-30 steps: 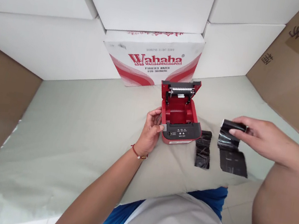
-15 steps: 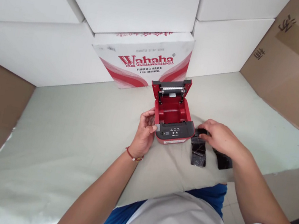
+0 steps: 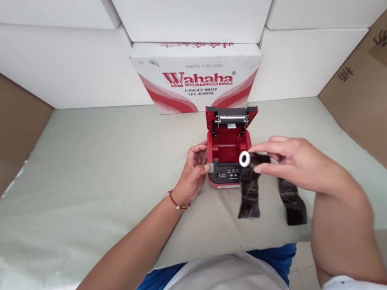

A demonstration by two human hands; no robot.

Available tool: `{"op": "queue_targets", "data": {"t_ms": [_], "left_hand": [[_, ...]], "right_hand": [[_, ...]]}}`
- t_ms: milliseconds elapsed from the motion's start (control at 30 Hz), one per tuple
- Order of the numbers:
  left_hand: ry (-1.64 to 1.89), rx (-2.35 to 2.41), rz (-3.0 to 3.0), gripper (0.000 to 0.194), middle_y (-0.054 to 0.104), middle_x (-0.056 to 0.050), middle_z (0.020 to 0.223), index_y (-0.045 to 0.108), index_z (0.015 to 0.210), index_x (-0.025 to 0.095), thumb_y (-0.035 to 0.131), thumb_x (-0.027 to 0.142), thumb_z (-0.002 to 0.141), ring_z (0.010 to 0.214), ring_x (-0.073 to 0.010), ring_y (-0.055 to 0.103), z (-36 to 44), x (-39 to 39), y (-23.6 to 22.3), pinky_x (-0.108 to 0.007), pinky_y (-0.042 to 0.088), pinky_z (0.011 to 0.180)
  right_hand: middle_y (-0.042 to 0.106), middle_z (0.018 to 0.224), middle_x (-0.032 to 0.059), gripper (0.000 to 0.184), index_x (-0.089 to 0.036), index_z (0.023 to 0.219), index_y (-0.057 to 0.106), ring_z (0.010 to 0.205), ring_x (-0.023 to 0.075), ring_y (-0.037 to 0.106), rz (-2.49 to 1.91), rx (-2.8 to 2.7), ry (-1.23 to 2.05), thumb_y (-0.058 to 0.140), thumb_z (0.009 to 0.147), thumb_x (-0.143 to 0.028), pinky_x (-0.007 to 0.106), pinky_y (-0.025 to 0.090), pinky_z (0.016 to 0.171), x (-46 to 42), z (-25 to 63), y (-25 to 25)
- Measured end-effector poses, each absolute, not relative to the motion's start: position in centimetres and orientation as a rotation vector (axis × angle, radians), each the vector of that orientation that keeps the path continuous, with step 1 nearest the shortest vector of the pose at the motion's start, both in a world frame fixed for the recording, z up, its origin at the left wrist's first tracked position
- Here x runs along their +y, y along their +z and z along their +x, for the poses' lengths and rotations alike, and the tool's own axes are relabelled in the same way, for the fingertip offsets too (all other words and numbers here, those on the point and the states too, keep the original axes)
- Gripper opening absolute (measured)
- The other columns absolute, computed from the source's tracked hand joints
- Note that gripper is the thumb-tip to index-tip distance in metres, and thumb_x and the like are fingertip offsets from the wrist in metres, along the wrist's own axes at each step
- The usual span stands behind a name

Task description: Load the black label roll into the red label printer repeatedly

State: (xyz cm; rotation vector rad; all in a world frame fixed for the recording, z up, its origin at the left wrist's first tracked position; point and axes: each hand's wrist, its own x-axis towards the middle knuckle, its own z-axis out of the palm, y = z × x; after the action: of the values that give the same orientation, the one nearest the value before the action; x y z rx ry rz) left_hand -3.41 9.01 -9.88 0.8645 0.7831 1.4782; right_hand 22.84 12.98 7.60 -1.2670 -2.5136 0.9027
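Pale cloth [image 3: 99,168] is backed at the far side by a Wahaha carton [image 3: 204,84]. Open red printer [image 3: 228,148] is gripped at left by left hand [image 3: 191,177], thumb on near left corner. At printer's right edge, black roll [image 3: 255,160] is pinched by right hand [image 3: 297,162], between slightly parted thumb and fingers, white core end [image 3: 248,158] turned left. Dark film [image 3: 250,197] is trailed from it toward near side. Second dark strip [image 3: 293,205] is laid farther right, partly covered.

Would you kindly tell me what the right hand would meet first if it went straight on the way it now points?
The right hand, holding the black roll, would probably meet the open red device first, though depth is unclear.
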Motion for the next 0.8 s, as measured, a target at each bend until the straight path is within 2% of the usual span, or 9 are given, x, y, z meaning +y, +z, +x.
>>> {"op": "queue_targets", "data": {"t_ms": [133, 233, 367, 433, 500, 600, 667, 800], "left_hand": [[1.482, 0.802, 0.874, 0.06, 0.059, -0.007, 0.153, 0.061, 0.122, 0.03, 0.092, 0.046, 0.073, 0.147, -0.0269, 0.053, -3.3, 9.0, -9.8, -0.041, 0.047, 0.119], [1.483, 0.824, 0.894, 0.058, 0.059, -0.007, 0.152, 0.06, 0.122, 0.03, 0.089, 0.045, 0.074, 0.146, -0.0261, 0.053, -3.3, 9.0, -9.8, -0.041, 0.046, 0.119], [1.499, 1.038, 1.05, 0.042, 0.06, -0.01, 0.15, 0.059, 0.123, 0.028, 0.075, 0.046, 0.089, 0.143, -0.0274, 0.056, -3.3, 8.1, -9.2, -0.046, 0.049, 0.116], [1.563, 1.291, 1.306, 0.034, 0.059, -0.012, 0.15, 0.06, 0.127, 0.026, 0.066, 0.041, 0.097, 0.144, -0.0282, 0.055, -3.3, 7.2, -8.1, -0.048, 0.049, 0.116], [1.6, 1.518, 1.708, 0.035, 0.06, -0.013, 0.15, 0.063, 0.132, 0.025, 0.065, 0.031, 0.098, 0.143, -0.0294, 0.056, -3.2, 6.0, -6.7, -0.048, 0.049, 0.113], [1.511, 1.545, 2.283, 0.037, 0.073, -0.01, 0.141, 0.069, 0.133, 0.027, 0.063, 0.018, 0.097, 0.112, -0.0243, 0.07, -2.3, 4.4, -4.5, -0.041, 0.053, 0.096], [1.366, 1.544, 2.5, 0.037, 0.08, -0.008, 0.131, 0.07, 0.131, 0.025, 0.064, 0.016, 0.096, 0.093, -0.0236, 0.072, -1.5, 3.6, -3.4, -0.04, 0.053, 0.083], [1.011, 1.648, 2.598, 0.032, 0.08, -0.009, 0.133, 0.072, 0.127, 0.022, 0.06, 0.022, 0.097, 0.084, -0.0253, 0.076, 0.1, 2.3, -1.8, -0.039, 0.054, 0.071]], "right_hand": [[0.081, 0.112, 0.0067, 0.038, -0.026, 0.133, 0.078, 0.095, 0.0246, 0.073, -1.5, -2.623, 0.538, 0.069, 0.096, -0.028, 0.034, 0.049, 0.081, 14.2, 16.9, 5.7], [0.081, 0.12, 0.0105, 0.037, -0.027, 0.133, 0.076, 0.105, 0.0317, 0.074, -1.659, -2.694, 0.302, 0.064, 0.098, -0.028, 0.036, 0.049, 0.077, 14.5, 14.3, 4.6], [0.082, 0.117, 0.0131, 0.035, -0.028, 0.127, 0.077, 0.104, 0.0339, 0.076, -1.753, -2.737, 0.258, 0.061, 0.097, -0.025, 0.036, 0.048, 0.073, 15.2, 13.3, 3.9], [0.082, 0.118, 0.0135, 0.036, -0.027, 0.125, 0.078, 0.107, 0.0341, 0.076, -1.739, -2.754, 0.284, 0.058, 0.096, -0.021, 0.036, 0.049, 0.073, 15.6, 13.2, 3.8], [0.082, 0.118, 0.0135, 0.037, -0.027, 0.124, 0.079, 0.108, 0.0338, 0.076, -1.723, -2.761, 0.296, 0.055, 0.096, -0.018, 0.036, 0.049, 0.074, 16.0, 13.1, 3.6], [0.083, 0.117, 0.013, 0.036, -0.027, 0.123, 0.079, 0.107, 0.0325, 0.076, -1.713, -2.759, 0.28, 0.053, 0.098, -0.02, 0.036, 0.05, 0.077, 16.6, 13.0, 3.3], [0.083, 0.116, 0.0135, 0.034, -0.026, 0.123, 0.079, 0.106, 0.0315, 0.076, -1.709, -2.751, 0.263, 0.056, 0.098, -0.021, 0.035, 0.05, 0.077, 16.8, 12.9, 3.1], [0.084, 0.111, 0.0108, 0.032, -0.027, 0.123, 0.08, 0.099, 0.0295, 0.076, -1.609, -2.69, 0.36, 0.063, 0.097, -0.022, 0.035, 0.049, 0.074, 16.7, 13.6, 3.2]]}}
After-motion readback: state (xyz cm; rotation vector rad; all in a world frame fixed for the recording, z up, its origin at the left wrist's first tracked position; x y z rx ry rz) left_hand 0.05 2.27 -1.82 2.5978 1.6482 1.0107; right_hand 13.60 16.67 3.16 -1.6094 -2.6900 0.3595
